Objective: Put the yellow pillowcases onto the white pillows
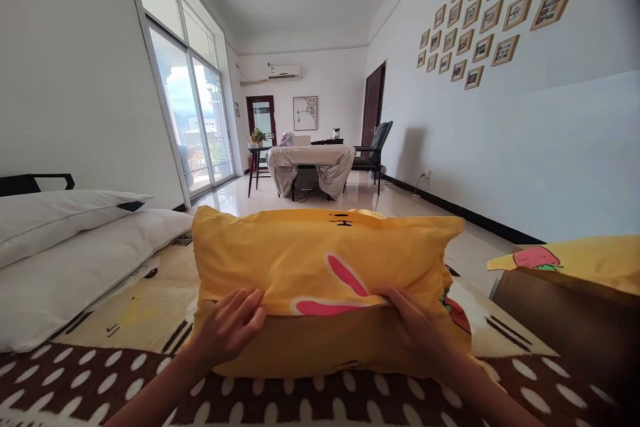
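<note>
A yellow pillow (300,247) with pink rabbit ears and small black marks lies in front of me, its near side in shadow. My left hand (233,323) is closed on the fabric left of the ears, fingers bent over the fold that runs across the pillow. On the right, my right hand (410,320) grips the same fold near the end of the ears; some of its fingers are hidden. Beneath the pillow is a patterned blanket (85,373), brown with white ovals and cream with printed figures.
White pillows (100,260) are stacked at the left. Another yellow cloth (590,260) with a pink print lies over a brown box-like object (560,313) at the right. Farther off stand a covered table (313,155) and a black chair (373,150).
</note>
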A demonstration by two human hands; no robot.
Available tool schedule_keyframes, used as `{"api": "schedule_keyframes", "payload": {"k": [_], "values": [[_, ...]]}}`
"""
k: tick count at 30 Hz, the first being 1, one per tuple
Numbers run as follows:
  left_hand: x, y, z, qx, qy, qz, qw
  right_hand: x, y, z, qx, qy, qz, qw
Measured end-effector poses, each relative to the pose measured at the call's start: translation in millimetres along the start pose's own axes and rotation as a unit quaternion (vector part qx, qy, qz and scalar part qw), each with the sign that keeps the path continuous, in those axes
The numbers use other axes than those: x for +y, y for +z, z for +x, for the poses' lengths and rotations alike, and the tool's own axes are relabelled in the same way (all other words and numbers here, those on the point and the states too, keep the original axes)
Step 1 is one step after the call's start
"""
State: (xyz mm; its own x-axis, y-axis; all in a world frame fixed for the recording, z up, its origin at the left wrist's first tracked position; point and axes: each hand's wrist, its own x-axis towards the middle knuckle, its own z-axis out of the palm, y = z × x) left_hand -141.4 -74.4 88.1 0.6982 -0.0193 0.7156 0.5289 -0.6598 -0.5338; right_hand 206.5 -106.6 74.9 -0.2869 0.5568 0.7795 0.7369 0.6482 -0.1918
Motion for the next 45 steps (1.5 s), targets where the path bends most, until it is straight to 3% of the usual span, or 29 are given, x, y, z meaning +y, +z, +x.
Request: {"api": "schedule_keyframes", "payload": {"k": [4,7,12,17,25,29,37,41,43,45], "values": [[1.9,1.3,7.5,-0.053,0.032,-0.007,0.998,1.2,2.6,-1.9,0.006,-0.006,0.001,1.0],[4.0,5.8,9.6,-0.098,-0.012,-0.071,0.993,0.8,2.0,-4.5,0.011,-0.024,-0.006,1.0],[4.8,6.6,8.9,-0.241,-0.092,-0.16,0.953,3.1,-1.6,-9.7,0.026,-0.071,-0.032,0.997],[-10.0,4.6,-8.0,-0.283,-0.143,-0.141,0.938,3.4,-4.8,-12.4,0.009,-0.105,-0.047,0.993],[-46.3,-5.2,-41.8,-0.277,-0.172,-0.098,0.94,-3.4,-8.3,-12.5,-0.02,-0.114,-0.062,0.991],[-51.5,-5.9,-53.4,-0.291,-0.167,-0.054,0.941,-3.4,-9.1,-15.3,-0.036,-0.128,-0.08,0.988],[-52.4,-0.3,-67.0,-0.272,-0.183,0.136,0.935,-6.3,-7.3,-18.2,-0.022,-0.144,-0.099,0.984],[-48.2,-1.7,-64.6,-0.183,-0.193,0.104,0.958,-0.8,-8.4,-18.3,-0.017,-0.14,-0.101,0.985],[-42.2,-1.6,-61.0,-0.109,-0.241,0.045,0.963,4.8,-4.7,-16.8,0.014,-0.132,-0.12,0.984],[-34.4,0.2,-51.5,-0.039,-0.316,0.0,0.948,9.9,4.3,-10.8,0.07,-0.098,-0.141,0.983]]}}
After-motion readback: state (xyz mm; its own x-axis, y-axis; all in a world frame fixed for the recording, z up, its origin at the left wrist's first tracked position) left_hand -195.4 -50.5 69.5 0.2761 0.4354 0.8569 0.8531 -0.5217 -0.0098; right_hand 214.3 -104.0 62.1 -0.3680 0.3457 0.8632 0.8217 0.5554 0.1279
